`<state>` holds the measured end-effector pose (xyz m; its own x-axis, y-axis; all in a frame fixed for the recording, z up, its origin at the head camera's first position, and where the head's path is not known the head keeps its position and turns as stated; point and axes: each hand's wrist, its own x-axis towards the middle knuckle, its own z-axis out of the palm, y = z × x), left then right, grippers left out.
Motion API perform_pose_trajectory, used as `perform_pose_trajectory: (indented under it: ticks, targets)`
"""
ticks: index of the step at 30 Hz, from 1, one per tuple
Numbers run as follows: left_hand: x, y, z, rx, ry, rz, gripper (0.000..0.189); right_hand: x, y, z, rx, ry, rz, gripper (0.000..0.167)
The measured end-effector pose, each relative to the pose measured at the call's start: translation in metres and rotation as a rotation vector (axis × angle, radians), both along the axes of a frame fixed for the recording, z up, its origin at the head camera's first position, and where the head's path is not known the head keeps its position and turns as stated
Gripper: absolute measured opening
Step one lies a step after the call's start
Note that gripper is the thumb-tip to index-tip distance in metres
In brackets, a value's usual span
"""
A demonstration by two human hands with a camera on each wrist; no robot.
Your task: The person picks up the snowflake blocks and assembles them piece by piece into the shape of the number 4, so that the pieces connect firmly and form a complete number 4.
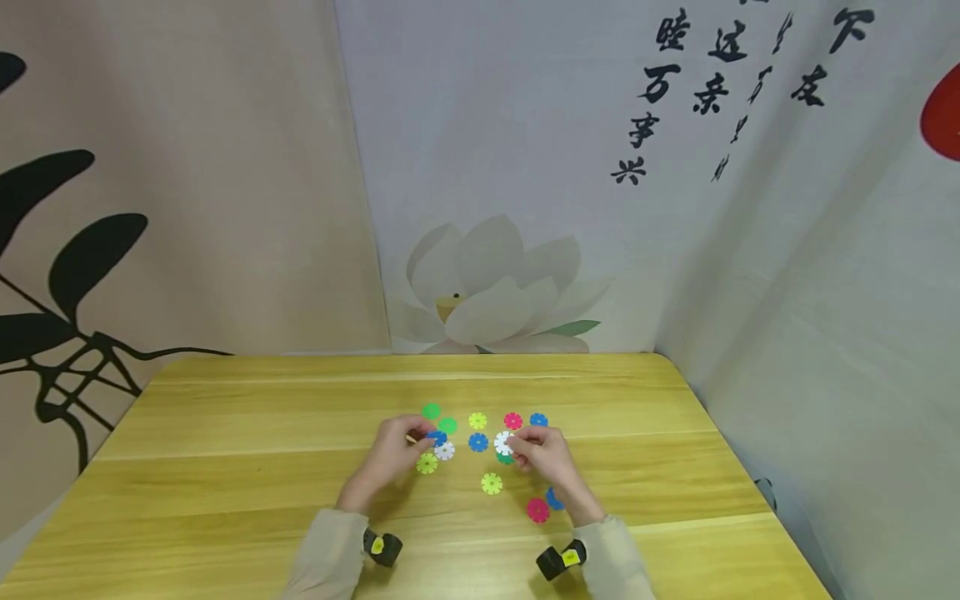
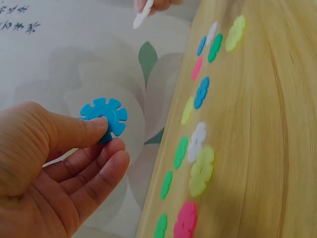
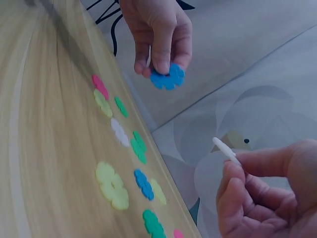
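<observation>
Backdrop: In the head view, a pale cloth with a printed flower and black writing hangs beyond my wooden table.
Left hand: My left hand pinches a blue disc at the fingertips; below the disc, from this angle, a white disc and a yellow disc lie on the wood.
Right hand: My right hand pinches another white disc, which partly hides a green disc on the table.
Between my hands: A second blue disc lies flat, with a second yellow disc nearer to me.
Left wrist, blue disc: My thumb presses on its face, fingertips behind; the notched rim sticks out above the thumb tip. It is held off the table, my other fingers bent loosely beneath.
Left wrist, far side: The white disc in my right hand shows at the top edge, seen narrow.
Right wrist, white disc: It stands almost edge-on between thumb and fingertip, its free end pointing outward; my remaining fingers curl below.
Right wrist, opposite: My left hand hangs at the top, its thumb over the blue disc, most of the notched edge projecting past the fingertips.
</observation>
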<state>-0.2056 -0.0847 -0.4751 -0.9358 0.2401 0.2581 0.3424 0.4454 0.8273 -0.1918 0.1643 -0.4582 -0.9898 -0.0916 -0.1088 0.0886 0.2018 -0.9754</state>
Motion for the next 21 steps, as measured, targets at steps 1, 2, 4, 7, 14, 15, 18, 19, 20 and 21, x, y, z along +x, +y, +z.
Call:
perform_pose_trajectory:
  ticks: [1,2,4,7,14,15,18,19,20,21]
  targets:
    - [0.0,0.001,0.0,0.002,0.002,0.0,0.006,0.002,-0.002,0.004,-0.003,0.002,0.014,0.015]
    - [0.0,0.003,0.0,0.006,0.003,-0.002,0.006,0.004,-0.004,0.008,-0.002,0.007,0.028,0.016]
    - [-0.001,0.005,-0.001,0.012,0.007,-0.016,0.006,0.006,-0.008,0.012,-0.012,0.008,0.046,0.016]
    - [0.0,0.009,0.0,0.027,0.022,-0.039,0.006,0.004,-0.011,0.008,-0.028,0.01,0.064,0.017]
    - [0.002,0.015,0.001,0.038,0.033,-0.077,0.004,0.0,-0.02,-0.001,-0.03,0.001,0.115,0.019]
    - [0.002,0.016,0.001,0.041,0.033,-0.081,0.004,-0.002,-0.021,-0.006,-0.029,0.002,0.118,0.019]
    - [0.003,0.018,0.002,0.043,0.039,-0.096,0.003,-0.003,-0.024,-0.009,-0.031,-0.005,0.122,0.02]
    - [0.003,0.018,0.003,0.042,0.041,-0.101,0.003,-0.003,-0.025,-0.009,-0.029,-0.007,0.124,0.019]
    - [0.003,0.019,0.003,0.042,0.044,-0.106,0.003,-0.003,-0.026,-0.009,-0.026,0.0,0.13,0.019]
    - [0.004,0.019,0.003,0.039,0.049,-0.113,0.003,-0.002,-0.026,-0.008,-0.022,-0.004,0.134,0.019]
